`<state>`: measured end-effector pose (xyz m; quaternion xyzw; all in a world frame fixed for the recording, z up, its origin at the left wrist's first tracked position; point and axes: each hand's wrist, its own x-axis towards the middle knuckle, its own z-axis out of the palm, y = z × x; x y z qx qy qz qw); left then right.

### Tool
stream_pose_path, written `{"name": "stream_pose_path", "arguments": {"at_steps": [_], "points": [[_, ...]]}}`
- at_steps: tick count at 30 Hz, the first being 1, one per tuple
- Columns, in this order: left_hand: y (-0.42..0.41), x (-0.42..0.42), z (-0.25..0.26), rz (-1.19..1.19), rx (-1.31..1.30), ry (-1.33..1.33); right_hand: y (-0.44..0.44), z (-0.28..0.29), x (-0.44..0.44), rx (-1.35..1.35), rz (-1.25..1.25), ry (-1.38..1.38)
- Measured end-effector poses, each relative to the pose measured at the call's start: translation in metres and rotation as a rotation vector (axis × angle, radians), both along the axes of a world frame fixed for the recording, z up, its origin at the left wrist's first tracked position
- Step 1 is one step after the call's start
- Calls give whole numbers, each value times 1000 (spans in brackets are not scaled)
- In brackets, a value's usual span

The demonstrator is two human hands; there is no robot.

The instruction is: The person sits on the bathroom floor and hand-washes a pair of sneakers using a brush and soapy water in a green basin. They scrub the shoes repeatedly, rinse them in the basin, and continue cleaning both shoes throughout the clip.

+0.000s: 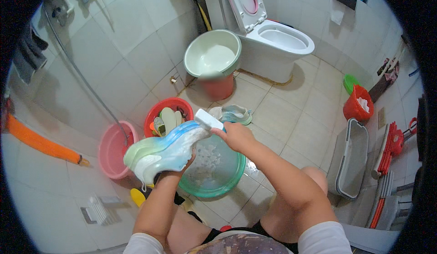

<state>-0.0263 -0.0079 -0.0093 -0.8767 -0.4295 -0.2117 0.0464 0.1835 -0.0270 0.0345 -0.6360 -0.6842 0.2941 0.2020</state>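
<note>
My left hand holds a blue, green and white shoe from inside and below, mostly hidden behind it, with the shoe tilted over the rim of a green basin. In my right hand is a white-headed scrub brush, its head against one end of the shoe. The basin holds cloudy water with white foam. Just beyond it on the floor lies another blue and white shoe. A red basin behind the held shoe contains insoles and small items.
A pink bucket with a shower hose in it stands at left. A pale basin rests on a red bucket near the toilet. At right are a grey mop bucket and a red bin.
</note>
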Motion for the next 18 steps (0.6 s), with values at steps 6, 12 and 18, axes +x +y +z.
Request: {"name": "stream_pose_path", "arguments": {"at_steps": [6, 12, 18], "points": [[-3, 1, 9, 180, -164, 130, 0, -3, 3, 53, -5, -18], [-18, 7, 36, 130, 61, -83, -1, -8, 9, 96, -34, 78], [-19, 8, 46, 192, -92, -128, -3, -15, 3, 148, 39, 255]]}}
